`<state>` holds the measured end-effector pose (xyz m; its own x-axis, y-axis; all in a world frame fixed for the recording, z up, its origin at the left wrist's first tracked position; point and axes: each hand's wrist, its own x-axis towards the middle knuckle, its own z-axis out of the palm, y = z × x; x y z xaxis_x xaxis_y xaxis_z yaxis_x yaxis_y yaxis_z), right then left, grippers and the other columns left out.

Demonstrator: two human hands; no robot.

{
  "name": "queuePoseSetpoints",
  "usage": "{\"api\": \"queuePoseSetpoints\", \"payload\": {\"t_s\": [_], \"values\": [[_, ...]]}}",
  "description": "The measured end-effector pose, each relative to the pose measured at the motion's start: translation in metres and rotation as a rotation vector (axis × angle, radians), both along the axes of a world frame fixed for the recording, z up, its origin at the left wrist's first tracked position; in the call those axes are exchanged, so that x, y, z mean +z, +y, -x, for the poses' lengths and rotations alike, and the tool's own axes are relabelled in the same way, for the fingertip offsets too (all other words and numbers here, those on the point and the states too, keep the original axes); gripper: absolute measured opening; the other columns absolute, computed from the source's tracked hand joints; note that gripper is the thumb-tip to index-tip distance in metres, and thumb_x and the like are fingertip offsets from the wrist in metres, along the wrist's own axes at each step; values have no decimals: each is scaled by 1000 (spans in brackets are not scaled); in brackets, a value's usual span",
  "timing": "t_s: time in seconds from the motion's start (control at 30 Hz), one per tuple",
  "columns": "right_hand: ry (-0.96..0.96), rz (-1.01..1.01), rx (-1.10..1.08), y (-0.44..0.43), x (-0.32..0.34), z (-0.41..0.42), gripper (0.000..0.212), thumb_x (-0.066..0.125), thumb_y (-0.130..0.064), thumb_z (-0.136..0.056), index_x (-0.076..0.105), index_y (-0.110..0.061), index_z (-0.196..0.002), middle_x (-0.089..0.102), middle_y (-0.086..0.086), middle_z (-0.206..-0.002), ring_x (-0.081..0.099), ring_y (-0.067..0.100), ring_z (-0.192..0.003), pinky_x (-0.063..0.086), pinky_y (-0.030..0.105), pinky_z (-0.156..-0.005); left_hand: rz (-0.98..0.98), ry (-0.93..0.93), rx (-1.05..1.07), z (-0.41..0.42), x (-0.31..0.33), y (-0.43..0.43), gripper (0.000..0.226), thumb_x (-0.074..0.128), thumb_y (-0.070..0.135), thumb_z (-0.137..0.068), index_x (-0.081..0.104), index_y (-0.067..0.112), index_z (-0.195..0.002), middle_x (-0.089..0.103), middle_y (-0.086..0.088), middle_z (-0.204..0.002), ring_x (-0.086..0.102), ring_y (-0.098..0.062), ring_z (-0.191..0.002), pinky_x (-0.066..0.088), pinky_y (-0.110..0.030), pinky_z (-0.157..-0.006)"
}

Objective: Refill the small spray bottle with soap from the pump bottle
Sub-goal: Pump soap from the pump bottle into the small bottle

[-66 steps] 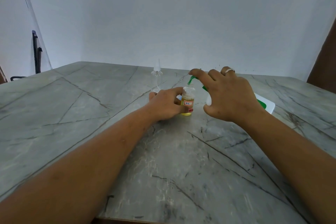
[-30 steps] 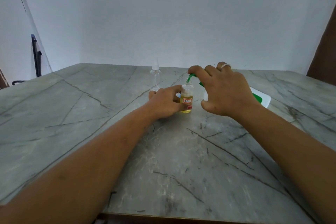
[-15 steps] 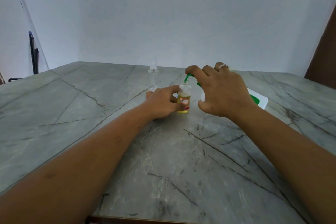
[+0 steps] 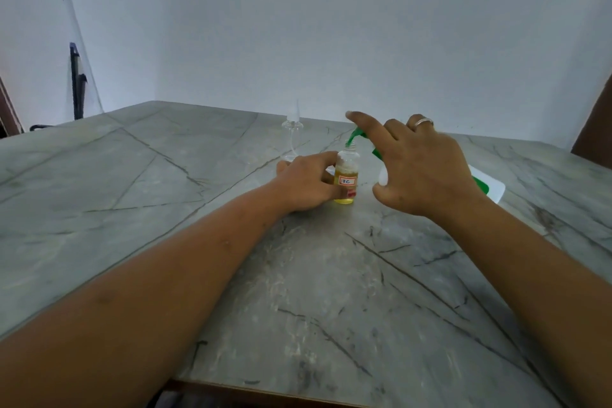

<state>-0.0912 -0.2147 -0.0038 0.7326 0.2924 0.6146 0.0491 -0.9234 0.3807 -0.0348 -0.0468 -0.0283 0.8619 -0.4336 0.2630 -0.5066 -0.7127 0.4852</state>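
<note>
Two hands mid-frame: left hand (image 4: 306, 185) grip pinches the small spray bottle (image 4: 346, 180) upright on the bench (image 4: 165, 182) to steady it, right hand (image 4: 422, 170) grip curls round the tilted pump bottle (image 4: 495, 190), forefinger on its green spout (image 4: 357, 135) aimed into the open neck.

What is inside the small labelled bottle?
Yellow liquid fills over half the small bottle, pale froth on top; the green pump spout sits at its mouth. The left hand covers its left side.
</note>
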Motion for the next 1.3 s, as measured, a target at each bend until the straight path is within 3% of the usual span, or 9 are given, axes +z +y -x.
{"api": "queuePoseSetpoints", "payload": {"t_s": [0.2,0.37,0.7,0.9,0.97,1.13,1.2,1.3], "values": [[30,-17,6,1,4,3,82,64,-44,-72,15,-34,-137,55,1,-118,50,28,-107,50,34,-69,-20,-2,12,-1,0,-3,57,58,50,-85,40,32,-136,64,2,-121,54,-20,-114,32,-45,-106],[5,-27,17,0,2,1,76,65,-40,-68,23,-33,-131,59,1,-109,51,28,-102,46,32,-62,-36,-22,5,0,1,-2,54,57,50,-86,40,35,-136,65,3,-116,54,-18,-111,31,-43,-105],[-8,-2,35,0,1,0,86,64,-45,-72,13,-34,-140,57,2,-118,52,28,-106,52,36,-70,-39,-19,12,-2,0,-3,55,56,51,-86,40,34,-136,65,3,-117,54,-19,-112,30,-47,-106],[-9,16,30,-3,-1,-3,97,62,-45,-71,-1,-38,-145,58,2,-111,52,28,-101,51,35,-64,-52,-36,15,-4,0,-2,56,56,53,-86,39,34,-136,66,4,-111,54,-20,-112,29,-47,-107],[-12,22,28,-2,0,-2,94,61,-45,-71,2,-38,-144,58,1,-109,53,28,-100,51,34,-63,-41,-28,7,-5,0,-2,54,56,53,-86,41,35,-135,64,6,-98,55,-19,-109,28,-47,-107],[-23,19,30,-2,-1,-2,83,66,-40,-65,20,-35,-135,62,2,-106,55,30,-96,42,28,-56,-32,-31,5,-4,-1,-1,51,56,54,-85,42,37,-131,62,10,-97,53,-17,-109,25,-43,-104],[-37,21,37,-3,-2,-4,84,67,-38,-63,21,-34,-133,62,2,-101,56,30,-92,37,26,-53,-41,-37,10,-5,-1,0,52,56,54,-85,42,36,-132,64,8,-103,52,-17,-110,25,-42,-103],[-25,25,28,-3,-2,-4,83,66,-38,-64,19,-35,-132,62,1,-101,55,29,-93,43,28,-54,-55,-41,16,-4,-1,-1,56,56,54,-85,40,34,-135,65,3,-112,52,-18,-111,27,-41,-103]]}}
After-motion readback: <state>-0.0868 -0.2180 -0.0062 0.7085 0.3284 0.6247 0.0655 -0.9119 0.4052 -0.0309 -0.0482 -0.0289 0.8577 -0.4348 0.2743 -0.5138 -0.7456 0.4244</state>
